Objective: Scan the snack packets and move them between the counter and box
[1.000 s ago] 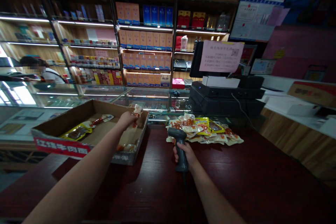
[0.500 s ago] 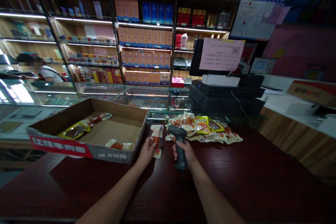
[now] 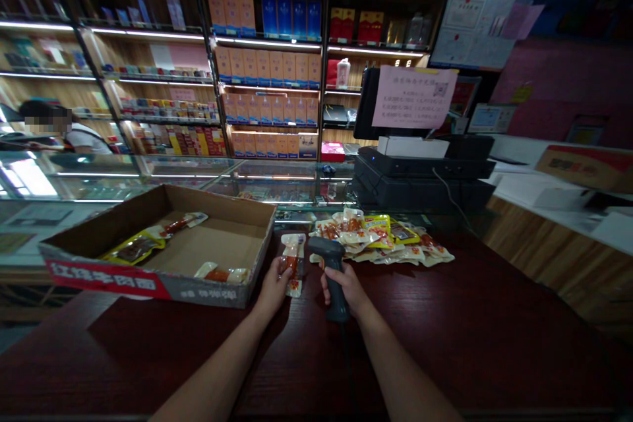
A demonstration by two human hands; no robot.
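Note:
My left hand [image 3: 273, 287] is closed on the edge of a clear-and-white snack packet [image 3: 293, 262] with a reddish-brown piece of food sealed inside. Wrapped round the grip of a dark grey barcode scanner [image 3: 337, 297], my right hand [image 3: 347, 287] holds it upright, its head turned toward the packet. A small gap separates scanner and packet. Behind the scanner lies a heap of similar packets [image 3: 366, 237], a yellow one among them. To the left, an open cardboard box [image 3: 222, 237] holds a few packets, including a yellow packet [image 3: 136, 247].
Beyond the dark red table [image 3: 425, 343] stands a glass display counter [image 3: 277, 178]. A monitor with a pink notice [image 3: 413, 99] rises at the back right. Shelves of boxed goods [image 3: 270, 69] line the wall. A person [image 3: 74, 128] is at the far left.
The view has shifted slightly, so the surroundings sit a little further left. Both hands keep their holds on the packet and the scanner.

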